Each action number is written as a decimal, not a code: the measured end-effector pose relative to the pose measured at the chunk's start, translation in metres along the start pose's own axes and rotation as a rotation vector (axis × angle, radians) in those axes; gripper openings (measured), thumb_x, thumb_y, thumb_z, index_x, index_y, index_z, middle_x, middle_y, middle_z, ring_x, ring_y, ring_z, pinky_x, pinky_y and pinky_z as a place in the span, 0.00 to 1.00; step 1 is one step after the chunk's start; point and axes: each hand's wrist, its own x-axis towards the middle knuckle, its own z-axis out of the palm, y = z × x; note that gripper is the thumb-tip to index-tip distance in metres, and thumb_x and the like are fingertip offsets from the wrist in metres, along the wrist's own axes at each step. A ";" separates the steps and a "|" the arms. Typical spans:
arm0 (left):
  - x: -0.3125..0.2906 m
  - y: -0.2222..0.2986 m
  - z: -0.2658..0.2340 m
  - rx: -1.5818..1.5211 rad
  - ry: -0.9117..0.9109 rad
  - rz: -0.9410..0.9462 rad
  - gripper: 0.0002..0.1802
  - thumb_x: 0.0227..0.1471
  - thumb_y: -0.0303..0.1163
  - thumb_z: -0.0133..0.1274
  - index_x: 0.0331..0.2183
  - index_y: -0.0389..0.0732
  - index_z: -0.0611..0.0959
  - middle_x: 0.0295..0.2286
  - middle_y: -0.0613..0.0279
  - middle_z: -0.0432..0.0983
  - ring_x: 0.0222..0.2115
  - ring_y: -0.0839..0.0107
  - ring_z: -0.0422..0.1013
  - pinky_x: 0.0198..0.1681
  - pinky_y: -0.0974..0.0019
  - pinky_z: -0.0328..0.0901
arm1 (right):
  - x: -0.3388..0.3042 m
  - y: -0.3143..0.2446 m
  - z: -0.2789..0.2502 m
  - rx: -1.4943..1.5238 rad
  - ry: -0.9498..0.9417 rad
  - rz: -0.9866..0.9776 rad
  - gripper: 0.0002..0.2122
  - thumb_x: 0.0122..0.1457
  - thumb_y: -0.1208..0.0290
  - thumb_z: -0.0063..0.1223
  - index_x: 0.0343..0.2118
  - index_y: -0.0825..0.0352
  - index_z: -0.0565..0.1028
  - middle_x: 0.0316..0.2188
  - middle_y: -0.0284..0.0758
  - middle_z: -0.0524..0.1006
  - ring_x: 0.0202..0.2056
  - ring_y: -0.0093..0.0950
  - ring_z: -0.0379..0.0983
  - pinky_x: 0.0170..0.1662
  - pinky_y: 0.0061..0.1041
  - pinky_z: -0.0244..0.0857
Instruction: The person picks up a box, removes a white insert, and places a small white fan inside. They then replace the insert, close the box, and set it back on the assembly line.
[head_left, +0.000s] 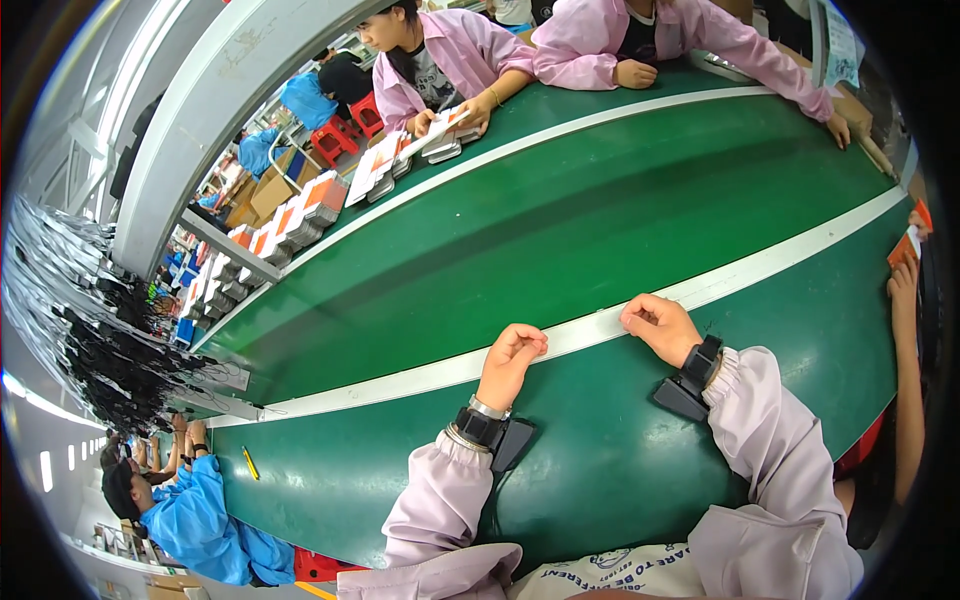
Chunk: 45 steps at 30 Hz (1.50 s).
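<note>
My left hand (511, 366) rests over the white rail (590, 330) that edges the green belt, its fingers curled in and the thumb against them. To its right, my right hand (661, 328) is held the same way above the same rail, with its fingers bent toward the thumb. Nothing shows in either hand, and a gap lies between the two. Each wrist carries a black strapped device, the left one (492, 435) and the right one (690, 380).
Across the green belt (560, 230), a person in pink handles flat white-and-orange boxes (440, 130), with several stacks (300, 215) further left. A yellow cutter (250, 463) lies at left on the green table (330, 480). Black-and-white cables (100, 330) hang far left. Co-workers sit on both sides.
</note>
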 end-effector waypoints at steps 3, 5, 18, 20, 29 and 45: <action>0.000 -0.001 -0.001 0.006 -0.004 -0.004 0.03 0.46 0.24 0.43 0.28 0.37 0.70 0.27 0.64 0.67 0.29 0.75 0.65 0.36 0.72 0.60 | 0.000 -0.003 0.000 -0.017 -0.006 0.009 0.05 0.49 0.71 0.46 0.25 0.68 0.69 0.20 0.27 0.69 0.23 0.15 0.63 0.27 0.14 0.58; 0.000 -0.001 0.000 0.004 0.002 -0.001 0.03 0.46 0.24 0.43 0.28 0.37 0.70 0.27 0.64 0.67 0.29 0.75 0.65 0.36 0.72 0.60 | -0.001 -0.004 0.000 -0.030 0.002 0.021 0.05 0.49 0.71 0.46 0.25 0.68 0.69 0.21 0.27 0.70 0.23 0.15 0.63 0.28 0.14 0.58; 0.001 -0.004 0.002 0.045 0.038 0.056 0.03 0.45 0.21 0.42 0.27 0.36 0.70 0.25 0.62 0.67 0.27 0.75 0.65 0.33 0.72 0.61 | -0.002 0.001 -0.002 -0.062 0.063 -0.043 0.07 0.47 0.67 0.48 0.26 0.65 0.70 0.21 0.32 0.72 0.25 0.21 0.68 0.30 0.19 0.61; -0.001 -0.002 0.004 0.031 0.034 0.045 0.03 0.45 0.21 0.42 0.27 0.36 0.70 0.25 0.63 0.67 0.27 0.75 0.65 0.33 0.72 0.61 | -0.003 0.000 -0.001 -0.092 0.068 -0.110 0.06 0.47 0.69 0.48 0.25 0.66 0.70 0.19 0.29 0.70 0.23 0.16 0.65 0.27 0.16 0.59; -0.001 0.000 0.006 0.012 0.042 0.032 0.04 0.45 0.21 0.42 0.28 0.36 0.69 0.26 0.62 0.66 0.27 0.74 0.64 0.34 0.71 0.61 | -0.006 -0.006 -0.004 -0.102 0.063 -0.055 0.07 0.47 0.68 0.48 0.26 0.66 0.70 0.21 0.29 0.72 0.24 0.18 0.66 0.30 0.17 0.61; -0.003 0.005 0.010 -0.001 0.061 0.016 0.01 0.46 0.22 0.43 0.27 0.36 0.69 0.25 0.63 0.66 0.26 0.76 0.64 0.34 0.74 0.60 | -0.006 -0.007 -0.003 -0.117 0.041 -0.025 0.07 0.47 0.69 0.47 0.26 0.66 0.71 0.23 0.29 0.72 0.26 0.18 0.67 0.32 0.17 0.61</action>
